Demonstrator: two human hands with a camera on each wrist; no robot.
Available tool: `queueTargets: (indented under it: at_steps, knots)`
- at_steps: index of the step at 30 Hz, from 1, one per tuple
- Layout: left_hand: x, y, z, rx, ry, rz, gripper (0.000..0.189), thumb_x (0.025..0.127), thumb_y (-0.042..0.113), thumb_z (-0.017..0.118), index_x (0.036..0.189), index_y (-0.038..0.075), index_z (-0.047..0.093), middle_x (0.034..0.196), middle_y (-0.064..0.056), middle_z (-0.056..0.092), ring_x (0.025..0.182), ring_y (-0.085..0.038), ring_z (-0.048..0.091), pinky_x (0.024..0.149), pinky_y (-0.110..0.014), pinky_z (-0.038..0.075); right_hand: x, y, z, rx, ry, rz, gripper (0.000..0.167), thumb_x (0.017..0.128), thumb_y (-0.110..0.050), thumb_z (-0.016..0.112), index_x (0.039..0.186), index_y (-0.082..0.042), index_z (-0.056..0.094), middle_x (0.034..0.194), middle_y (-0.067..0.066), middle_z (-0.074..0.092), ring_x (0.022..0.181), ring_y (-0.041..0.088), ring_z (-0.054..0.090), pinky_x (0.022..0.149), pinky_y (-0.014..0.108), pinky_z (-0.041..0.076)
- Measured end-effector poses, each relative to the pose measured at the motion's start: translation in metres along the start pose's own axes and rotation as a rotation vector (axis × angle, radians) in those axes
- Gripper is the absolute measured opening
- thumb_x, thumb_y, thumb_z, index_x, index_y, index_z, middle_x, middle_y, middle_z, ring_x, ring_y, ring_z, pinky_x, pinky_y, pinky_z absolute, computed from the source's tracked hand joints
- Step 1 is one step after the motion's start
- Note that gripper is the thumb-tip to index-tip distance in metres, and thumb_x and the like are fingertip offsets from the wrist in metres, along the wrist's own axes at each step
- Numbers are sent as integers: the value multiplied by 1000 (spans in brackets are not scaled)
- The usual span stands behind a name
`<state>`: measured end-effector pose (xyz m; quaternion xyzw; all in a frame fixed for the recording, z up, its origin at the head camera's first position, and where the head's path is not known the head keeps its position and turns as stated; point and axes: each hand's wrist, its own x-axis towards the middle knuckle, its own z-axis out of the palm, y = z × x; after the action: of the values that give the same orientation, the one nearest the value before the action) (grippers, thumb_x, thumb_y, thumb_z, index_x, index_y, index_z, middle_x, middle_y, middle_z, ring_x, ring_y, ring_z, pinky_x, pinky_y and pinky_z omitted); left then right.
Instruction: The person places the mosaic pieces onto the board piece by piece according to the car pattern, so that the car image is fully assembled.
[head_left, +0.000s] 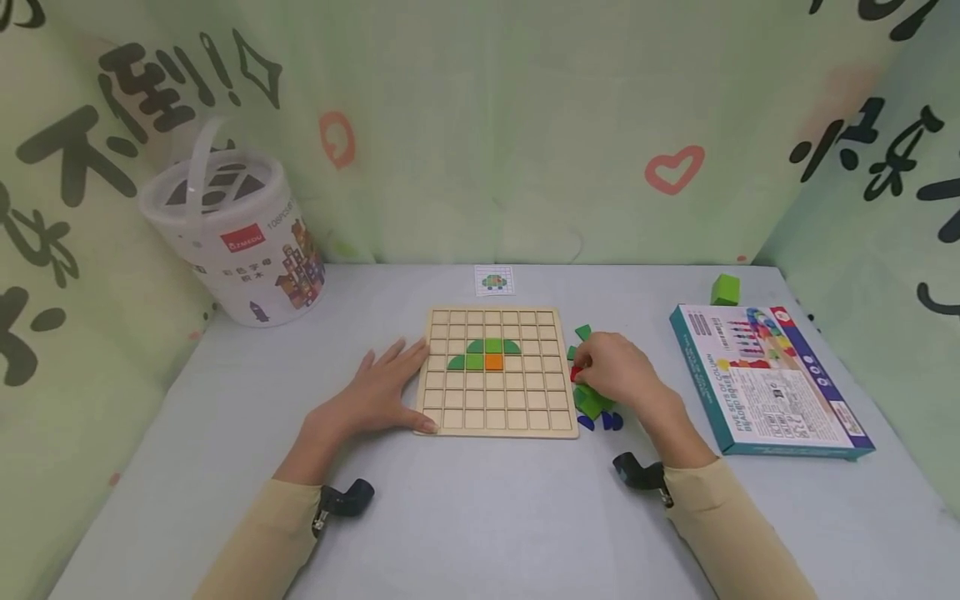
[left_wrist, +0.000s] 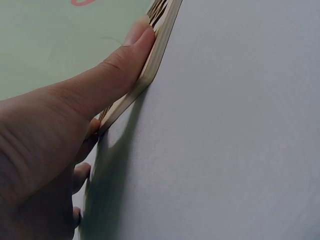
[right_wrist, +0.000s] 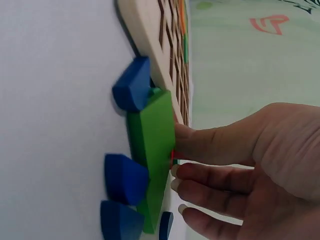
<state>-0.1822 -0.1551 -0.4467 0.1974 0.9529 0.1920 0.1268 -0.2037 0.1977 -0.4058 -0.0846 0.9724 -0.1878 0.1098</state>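
A wooden grid board (head_left: 450,402) lies flat on the table, with green and orange pieces set in several of its squares. My left hand (head_left: 386,387) rests at the board's left edge with fingers spread. In the left wrist view its thumb (left_wrist: 120,67) lies along the board's rim. Just off the board's right side, my right hand (head_left: 618,367) pinches a small red piece (head_left: 575,373) between thumb and fingertips, mostly hidden by them. Around those fingers lie loose green pieces (head_left: 592,402) and dark blue rounded pieces (head_left: 612,421), seen close up in the right wrist view.
Behind the board lies a small pattern card (head_left: 494,281) showing a coloured figure. A white bucket (head_left: 240,250) with a handle stands at the back left. To the right are a flat printed box (head_left: 787,383) and a green block (head_left: 725,289) behind it.
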Motion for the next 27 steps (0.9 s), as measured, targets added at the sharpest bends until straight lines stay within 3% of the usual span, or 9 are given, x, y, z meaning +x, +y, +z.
queueTargets:
  at_steps: [4, 10, 13, 20, 27]
  knots:
    - [0, 0, 0, 4, -3, -3, 126, 64, 72, 78, 160, 16, 18, 169, 0, 15, 157, -32, 6, 122, -67, 4, -1, -2, 2, -27, 38, -33, 3, 84, -4, 73, 86, -5, 73, 84, 9, 66, 71, 20, 55, 57, 26, 44]
    - [-2, 0, -1, 1, -10, -13, 126, 65, 70, 79, 160, 15, 18, 169, 0, 14, 157, -33, 6, 122, -66, 3, 1, -2, 3, -11, 76, -82, 9, 89, -8, 69, 84, -9, 62, 77, 6, 60, 68, 20, 52, 56, 27, 40]
    - [-3, 0, -1, 0, -9, -15, 126, 64, 71, 78, 160, 15, 18, 169, -1, 14, 157, -34, 6, 122, -66, 3, 4, -3, 5, 19, 94, -126, 1, 90, -7, 68, 91, -7, 67, 81, 7, 65, 70, 20, 54, 58, 28, 43]
    - [-2, -2, 0, 4, -5, -12, 127, 64, 74, 76, 160, 17, 17, 169, 1, 13, 157, -32, 5, 123, -65, 3, 12, -17, 14, 77, 112, -233, 23, 96, -2, 60, 113, -5, 74, 103, 10, 70, 86, 22, 57, 74, 33, 51]
    - [0, -1, 0, -1, -7, -14, 127, 64, 75, 76, 160, 18, 17, 169, 1, 13, 157, -30, 4, 123, -64, 2, 21, -38, 24, 188, 127, -247, 20, 93, 0, 62, 112, -6, 65, 97, 10, 69, 82, 22, 58, 73, 32, 53]
